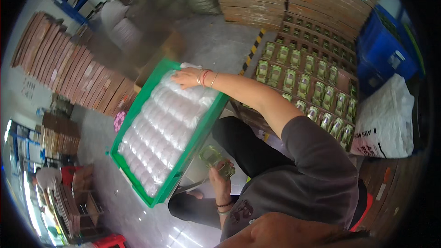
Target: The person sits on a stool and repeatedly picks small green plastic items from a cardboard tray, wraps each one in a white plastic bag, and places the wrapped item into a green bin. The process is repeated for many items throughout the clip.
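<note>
1. The green tray [158, 72] serves as my landmark; rows of white wrapped packs [161, 121] fill it.
2. The right hand [186, 78] lies over the packs at the tray's right end; I can't tell whether it pinches one.
3. The left hand [221, 183] grips a translucent green toy car [226, 170] just off the tray's near side.
4. Right of the tray, more green cars [304, 84] sit in rows.
</note>
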{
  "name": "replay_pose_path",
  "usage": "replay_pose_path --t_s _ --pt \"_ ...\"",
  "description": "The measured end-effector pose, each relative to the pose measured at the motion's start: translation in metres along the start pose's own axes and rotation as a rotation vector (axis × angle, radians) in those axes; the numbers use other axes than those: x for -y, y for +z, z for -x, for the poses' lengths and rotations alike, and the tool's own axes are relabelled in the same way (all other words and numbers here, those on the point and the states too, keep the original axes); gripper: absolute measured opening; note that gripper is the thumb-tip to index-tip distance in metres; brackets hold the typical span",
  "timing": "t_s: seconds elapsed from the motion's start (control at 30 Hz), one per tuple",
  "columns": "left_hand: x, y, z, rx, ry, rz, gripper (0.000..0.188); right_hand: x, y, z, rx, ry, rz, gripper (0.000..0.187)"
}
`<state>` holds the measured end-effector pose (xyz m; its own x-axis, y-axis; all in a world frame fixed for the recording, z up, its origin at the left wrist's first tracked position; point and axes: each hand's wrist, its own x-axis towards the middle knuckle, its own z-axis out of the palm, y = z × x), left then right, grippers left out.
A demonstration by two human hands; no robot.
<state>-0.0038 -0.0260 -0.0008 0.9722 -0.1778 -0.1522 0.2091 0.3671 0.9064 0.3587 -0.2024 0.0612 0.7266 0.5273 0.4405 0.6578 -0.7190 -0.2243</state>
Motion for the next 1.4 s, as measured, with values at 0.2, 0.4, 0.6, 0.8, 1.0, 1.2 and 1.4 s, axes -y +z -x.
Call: replay_pose_path --t_s 0.2,0.4,0.6,0.8,1.0,1.2,1.4 --pt "0.003 0.001 -0.008 -0.075 -0.077 0.057 0.062 0.064 -0.058 0.053 -0.634 0.223 -0.438 0.016" --pt "-0.011 0.013 -0.024 -0.213 -0.116 0.193 0.065 0.135 -0.094 0.154 -0.09 0.459 -1.185 0.013" --pt "-0.02 0.016 -0.031 -0.116 -0.186 0.212 0.072 0.17 -0.099 0.183 -0.199 0.33 -0.783 0.015" --pt "-0.019 0.021 -0.026 -0.158 -0.205 0.244 0.075 0.186 -0.082 0.177 -0.282 -0.014 -0.328 0.018" --pt "-0.019 0.017 -0.023 -0.206 -0.207 0.235 0.074 0.183 -0.079 0.175 -0.196 -0.088 -0.309 0.02" --pt "-0.024 0.025 -0.019 -0.181 -0.201 0.167 0.072 0.185 -0.073 0.179 -0.186 -0.196 -0.243 0.018" --pt "-0.023 0.026 -0.019 -0.191 -0.197 0.141 0.071 0.177 -0.067 0.183 -0.049 -0.058 -0.475 0.014"
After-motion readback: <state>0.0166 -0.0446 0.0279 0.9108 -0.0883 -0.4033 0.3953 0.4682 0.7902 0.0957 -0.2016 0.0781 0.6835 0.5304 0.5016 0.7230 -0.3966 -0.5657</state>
